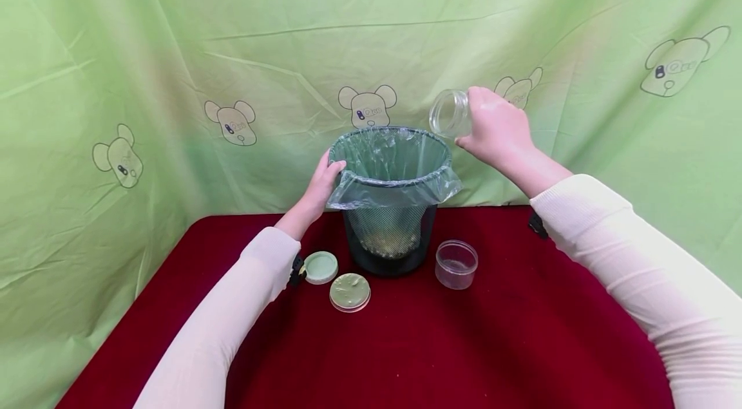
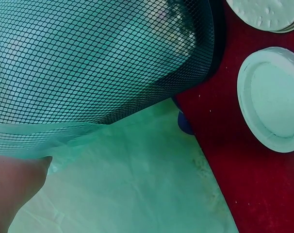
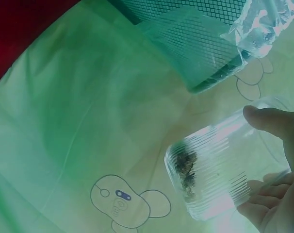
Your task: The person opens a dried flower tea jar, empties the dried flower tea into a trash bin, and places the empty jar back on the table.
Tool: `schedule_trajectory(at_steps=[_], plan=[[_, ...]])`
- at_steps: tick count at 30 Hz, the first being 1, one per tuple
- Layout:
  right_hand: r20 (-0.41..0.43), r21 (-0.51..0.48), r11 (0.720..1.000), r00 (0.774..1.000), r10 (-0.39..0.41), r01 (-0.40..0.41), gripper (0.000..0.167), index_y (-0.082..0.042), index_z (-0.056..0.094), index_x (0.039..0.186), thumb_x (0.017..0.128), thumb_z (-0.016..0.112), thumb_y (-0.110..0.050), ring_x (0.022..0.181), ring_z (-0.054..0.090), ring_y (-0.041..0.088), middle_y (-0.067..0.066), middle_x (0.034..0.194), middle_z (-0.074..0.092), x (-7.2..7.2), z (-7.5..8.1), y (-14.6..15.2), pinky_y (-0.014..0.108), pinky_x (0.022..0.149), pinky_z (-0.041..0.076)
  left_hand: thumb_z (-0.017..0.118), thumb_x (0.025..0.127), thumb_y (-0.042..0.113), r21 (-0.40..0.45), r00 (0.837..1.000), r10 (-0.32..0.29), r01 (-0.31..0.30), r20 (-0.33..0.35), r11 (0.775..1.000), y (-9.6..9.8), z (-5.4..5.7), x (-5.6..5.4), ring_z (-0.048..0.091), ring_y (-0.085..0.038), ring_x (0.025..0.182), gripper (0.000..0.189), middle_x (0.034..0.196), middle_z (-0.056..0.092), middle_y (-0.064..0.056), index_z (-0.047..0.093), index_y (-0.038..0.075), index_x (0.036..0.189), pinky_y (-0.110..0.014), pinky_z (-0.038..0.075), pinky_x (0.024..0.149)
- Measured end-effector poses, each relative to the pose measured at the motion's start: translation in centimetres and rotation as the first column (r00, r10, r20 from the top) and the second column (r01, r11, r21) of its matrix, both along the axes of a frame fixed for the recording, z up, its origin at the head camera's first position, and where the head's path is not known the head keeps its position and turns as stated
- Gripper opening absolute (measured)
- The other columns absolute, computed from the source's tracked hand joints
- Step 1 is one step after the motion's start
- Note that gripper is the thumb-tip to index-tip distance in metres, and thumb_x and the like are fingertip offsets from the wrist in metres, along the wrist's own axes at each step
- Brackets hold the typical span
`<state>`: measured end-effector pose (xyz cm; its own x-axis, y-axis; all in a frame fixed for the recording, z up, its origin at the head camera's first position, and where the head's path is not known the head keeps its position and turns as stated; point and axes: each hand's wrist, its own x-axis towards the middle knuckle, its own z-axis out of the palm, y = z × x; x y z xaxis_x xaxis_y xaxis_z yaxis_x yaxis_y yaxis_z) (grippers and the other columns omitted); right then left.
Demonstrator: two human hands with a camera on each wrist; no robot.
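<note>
My left hand (image 1: 320,185) grips the left rim of a black mesh wastebasket (image 1: 428,228), its thumb over the edge. A translucent green bag (image 1: 388,195) lines the basket and folds down outside the rim. Pale grainy stuff shows through the mesh low in the basket. To the right of the rim and above it, my right hand (image 1: 500,125) holds a clear jar (image 3: 215,165) tipped on its side, mouth towards the basket. A dark clump (image 3: 186,167) clings inside the jar's base in the right wrist view.
On the red-covered table (image 1: 406,344) lie a pale green lid (image 1: 321,266) and a second, metal-edged lid (image 1: 350,291), left of and before the basket. A clear round tub (image 1: 455,274) stands to its right. A green curtain (image 1: 278,3) hangs behind.
</note>
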<state>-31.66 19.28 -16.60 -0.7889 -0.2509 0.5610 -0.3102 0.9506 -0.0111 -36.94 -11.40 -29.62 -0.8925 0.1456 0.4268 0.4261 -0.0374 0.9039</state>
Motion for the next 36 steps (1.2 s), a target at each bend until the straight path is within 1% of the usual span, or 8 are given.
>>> schedule_trajectory(at_steps=[9,14,17,21,24,28,33,36], plan=[[-0.116,0.081,0.996,0.992,0.041,-0.032,0.064,0.011,0.045,0.116,0.069,0.083,-0.011,0.102,0.054,0.042,0.029,0.117,0.053,-0.8,-0.4,-0.3,0.058,0.07,0.051,0.048,0.093,0.021,0.007,1.0,0.011,-0.011,0.01,1.0,0.0,0.0,0.0,0.032,-0.028,0.136,0.066,0.149,0.036,-0.017,0.025,0.003,0.152,-0.036,0.023,0.112],[-0.173,0.128,0.99,0.982,0.078,-0.056,0.06,0.012,0.046,0.114,0.068,0.081,-0.005,0.099,0.053,0.042,0.029,0.113,0.053,-1.0,-0.8,-0.6,0.056,0.07,0.052,0.048,0.093,0.022,0.001,1.0,0.011,-0.011,0.011,1.0,0.0,0.0,-0.1,0.032,-0.027,0.136,0.066,0.15,0.036,-0.016,0.025,0.003,0.152,-0.036,0.023,0.112],[-0.22,0.167,0.983,0.968,0.118,-0.082,0.056,0.013,0.047,0.112,0.067,0.078,0.0,0.096,0.054,0.043,0.029,0.108,0.053,-1.2,-1.1,-0.8,0.055,0.071,0.052,0.047,0.093,0.021,0.008,1.0,0.004,-0.004,-0.001,1.0,0.0,-0.1,-0.2,0.032,-0.029,0.136,0.065,0.149,0.036,-0.018,0.025,0.002,0.151,-0.036,0.023,0.112],[-0.287,0.224,0.968,0.942,0.172,-0.109,0.053,0.015,0.047,0.111,0.066,0.073,0.006,0.102,0.054,0.047,0.03,0.106,0.053,-1.6,-1.5,-0.9,0.055,0.08,0.051,0.047,0.093,0.021,0.01,1.0,0.004,-0.004,-0.002,1.0,0.0,0.0,-0.1,0.033,-0.029,0.136,0.065,0.149,0.036,-0.019,0.025,0.001,0.151,-0.036,0.024,0.112],[-0.334,0.257,0.959,0.92,0.207,-0.123,0.046,0.016,0.048,0.111,0.07,0.066,0.009,0.109,0.053,0.049,0.031,0.108,0.054,-1.9,-1.8,-1.0,0.055,0.087,0.049,0.047,0.093,0.022,0.003,1.0,0.012,-0.012,0.011,1.0,0.0,0.0,0.0,0.032,-0.026,0.136,0.066,0.15,0.035,-0.016,0.024,0.002,0.152,-0.035,0.023,0.112],[-0.377,0.293,0.946,0.893,0.245,-0.135,0.036,0.018,0.05,0.111,0.076,0.055,0.011,0.111,0.053,0.048,0.032,0.108,0.055,-2.1,-2.0,-1.1,0.052,0.095,0.045,0.047,0.094,0.023,-0.007,0.999,0.024,-0.024,0.032,1.0,0.0,0.1,0.1,0.027,-0.022,0.139,0.068,0.153,0.03,-0.013,0.02,0.004,0.153,-0.035,0.02,0.113],[-0.385,0.343,0.931,0.885,0.261,-0.125,0.038,0.019,0.049,0.116,0.078,0.052,0.014,0.114,0.052,0.047,0.034,0.115,0.055,-2.3,-2.2,-1.1,0.049,0.102,0.04,0.047,0.095,0.023,-0.019,0.998,0.034,-0.033,0.05,0.999,0.1,0.2,0.1,0.022,-0.021,0.141,0.069,0.156,0.025,-0.011,0.017,0.005,0.154,-0.036,0.018,0.114],[-0.394,0.377,0.919,0.878,0.273,-0.117,0.04,0.019,0.05,0.117,0.078,0.053,0.016,0.114,0.053,0.047,0.034,0.117,0.056,-2.5,-2.4,-1.2,0.049,0.102,0.04,0.047,0.094,0.023,-0.024,0.998,0.037,-0.035,0.057,0.999,0.1,0.2,0.1,0.021,-0.022,0.142,0.07,0.157,0.024,-0.011,0.016,0.005,0.155,-0.037,0.017,0.114]])
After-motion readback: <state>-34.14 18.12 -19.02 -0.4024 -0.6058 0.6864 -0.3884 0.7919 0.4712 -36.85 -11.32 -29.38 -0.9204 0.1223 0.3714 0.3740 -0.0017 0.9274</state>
